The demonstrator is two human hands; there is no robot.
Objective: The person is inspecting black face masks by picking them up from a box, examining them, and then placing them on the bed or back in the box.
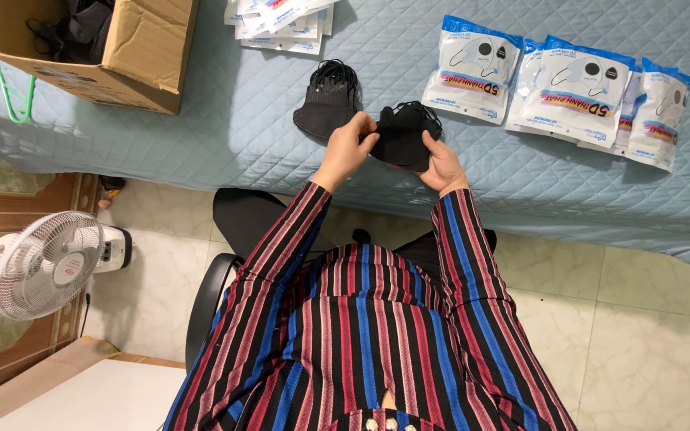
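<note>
Both hands meet over the near edge of a quilted blue bed (225,120). Between them is a small stack of black masks (402,137), held just above the cover. The left hand (348,147) pinches the stack's left edge, thumb and fingers closed on the fabric. The right hand (443,164) cups the stack from the right and below, thumb pressed along its side, fingers wrapped behind and out of sight. The ear loops bunch at the top of the stack.

Just to the left, lying on the bed and apart from the hands, is a second pile (327,102) of black masks, its loops gathered at the top. Farther right, a row of white and blue packs (573,88) lies overlapping on the cover, each showing a mask picture. More packs (281,22) sit at the top edge, partly cut off. A cardboard box (141,52) with open flaps stands on the bed's left corner, dark items inside.

The person wears a striped shirt (369,335) of red, blue and black. On the tiled floor to the left stands a white fan (45,263).
</note>
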